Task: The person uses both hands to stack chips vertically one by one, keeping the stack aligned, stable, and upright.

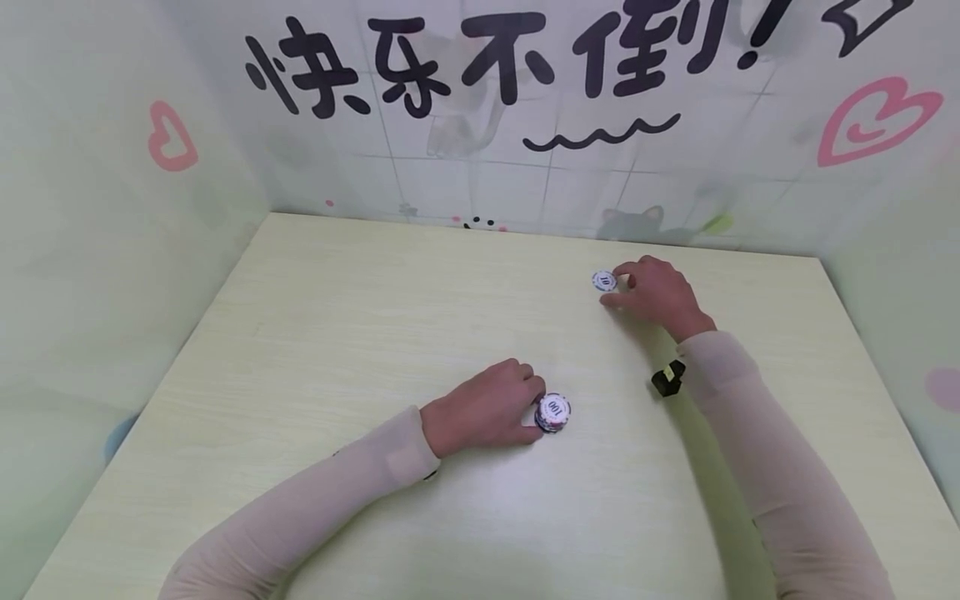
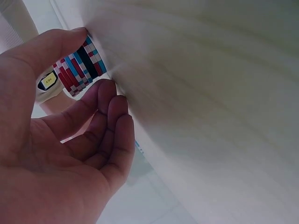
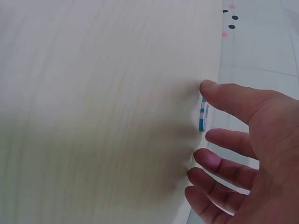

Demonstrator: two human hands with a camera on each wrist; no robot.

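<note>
In the head view, a short stack of poker chips [image 1: 553, 413], a white "100" chip on top, stands on the table near the middle. My left hand [image 1: 487, 407] holds its left side between thumb and curled index finger; the left wrist view shows the red, white, blue and dark edges of the stack [image 2: 80, 67]. Farther back lies a single white "10" poker chip [image 1: 604, 281]. Beside it is my right hand [image 1: 657, 292], thumb and index finger parted around the chip's edge. The right wrist view shows this chip [image 3: 202, 115] edge-on, between thumb and index finger.
The pale wooden table [image 1: 360, 283] meets a printed curtain [image 1: 480, 175] at the back, with more curtain at both sides. A small black device [image 1: 667, 378] sits at the right wrist. Both forearms wear light sleeves [image 1: 330, 492].
</note>
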